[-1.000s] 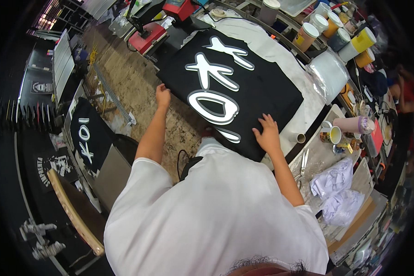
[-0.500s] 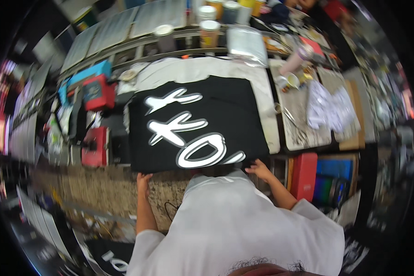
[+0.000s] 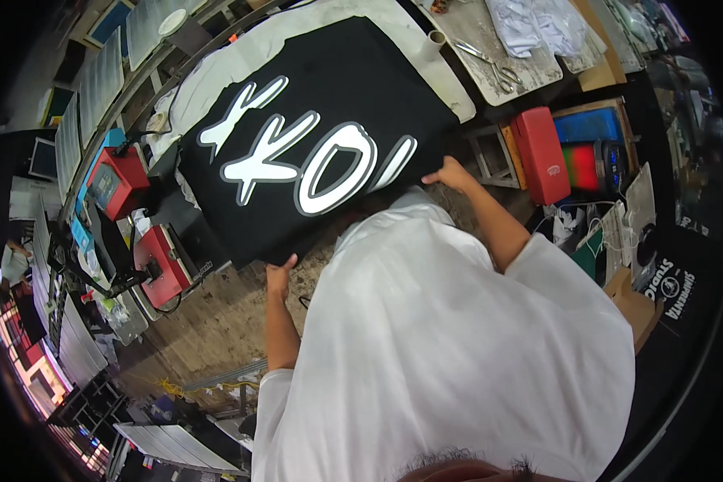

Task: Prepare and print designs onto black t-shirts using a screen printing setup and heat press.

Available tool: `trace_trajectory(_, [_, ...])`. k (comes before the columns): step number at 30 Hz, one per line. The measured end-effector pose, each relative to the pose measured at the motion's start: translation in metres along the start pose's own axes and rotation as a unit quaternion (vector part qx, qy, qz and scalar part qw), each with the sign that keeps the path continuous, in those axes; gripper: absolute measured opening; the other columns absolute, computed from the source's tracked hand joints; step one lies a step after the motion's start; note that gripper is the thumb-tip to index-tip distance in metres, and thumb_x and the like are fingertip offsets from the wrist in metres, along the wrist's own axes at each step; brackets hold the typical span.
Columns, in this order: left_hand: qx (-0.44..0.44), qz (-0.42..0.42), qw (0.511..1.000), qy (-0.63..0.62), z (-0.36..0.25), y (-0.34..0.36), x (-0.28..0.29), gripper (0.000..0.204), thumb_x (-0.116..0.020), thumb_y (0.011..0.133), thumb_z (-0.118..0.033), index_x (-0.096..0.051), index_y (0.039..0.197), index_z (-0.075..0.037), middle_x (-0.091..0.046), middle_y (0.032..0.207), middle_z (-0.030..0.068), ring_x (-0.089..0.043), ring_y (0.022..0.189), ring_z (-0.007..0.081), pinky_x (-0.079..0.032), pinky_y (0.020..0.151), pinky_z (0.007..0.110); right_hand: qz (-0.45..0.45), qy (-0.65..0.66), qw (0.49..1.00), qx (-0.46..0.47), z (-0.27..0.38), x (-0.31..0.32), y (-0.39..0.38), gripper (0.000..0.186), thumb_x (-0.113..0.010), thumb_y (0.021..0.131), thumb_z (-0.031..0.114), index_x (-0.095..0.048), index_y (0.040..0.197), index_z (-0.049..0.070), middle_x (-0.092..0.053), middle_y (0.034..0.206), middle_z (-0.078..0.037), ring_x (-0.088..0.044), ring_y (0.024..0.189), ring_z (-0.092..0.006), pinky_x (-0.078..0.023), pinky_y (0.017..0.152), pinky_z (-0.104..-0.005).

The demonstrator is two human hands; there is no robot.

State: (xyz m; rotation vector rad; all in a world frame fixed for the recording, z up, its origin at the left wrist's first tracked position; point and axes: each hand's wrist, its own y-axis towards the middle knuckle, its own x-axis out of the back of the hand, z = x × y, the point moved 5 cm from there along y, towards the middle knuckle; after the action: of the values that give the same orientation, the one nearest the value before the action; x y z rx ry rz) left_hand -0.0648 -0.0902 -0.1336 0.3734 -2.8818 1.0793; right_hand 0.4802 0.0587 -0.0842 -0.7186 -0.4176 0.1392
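Note:
A black fabric panel (image 3: 369,88) with large white, grey-outlined lettering is spread over a white-covered board (image 3: 297,26). My left hand (image 3: 279,275) pinches its near left corner, thumb on top and fingers out of sight beneath. At the near right edge my right hand (image 3: 451,173) grips the cloth the same way, thumb along the hem. The near edge hangs just past the board, close to the front of my white shirt (image 3: 426,321).
Left stand a red boxy machine (image 3: 112,181) and a second red device (image 3: 162,263). On the right lie scissors (image 3: 502,74), crumpled white cloth (image 3: 534,24) and a red case (image 3: 542,157). A cardboard tube (image 3: 432,44) stands at the board's far right. Worn flooring (image 3: 201,329) shows below left.
The view has turned, so the board and fabric now lie slanted and higher in the picture. Both hands keep hold of the same near corners.

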Motion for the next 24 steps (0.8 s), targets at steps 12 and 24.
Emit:
trace_trajectory(12, [0.01, 0.039, 0.973, -0.228, -0.063, -0.08, 0.015, 0.05, -0.075, 0.088, -0.006, -0.053, 0.132, 0.008, -0.059, 0.136, 0.0138, -0.056, 0.125, 0.0259, -0.038, 0.11, 0.039, 0.184, -0.022, 0.981, 0.056, 0.093, 0.026, -0.067, 0.057, -0.088, 0.073, 0.013, -0.065, 0.122, -0.004, -0.071, 0.118, -0.01, -0.064, 0.109, -0.0194, -0.048, 0.099, -0.0334])
trace_trajectory(24, [-0.103, -0.063, 0.975, -0.189, -0.136, -0.068, 0.004, 0.061, -0.081, 0.081, -0.008, -0.055, 0.132, 0.01, -0.059, 0.137, 0.0185, -0.054, 0.129, 0.031, -0.039, 0.112, 0.043, 0.335, 0.057, 0.94, 0.035, 0.152, 0.033, 0.034, 0.055, -0.09, 0.076, 0.019, -0.061, 0.108, -0.016, -0.068, 0.108, -0.012, -0.064, 0.101, -0.0189, -0.052, 0.089, -0.0295])
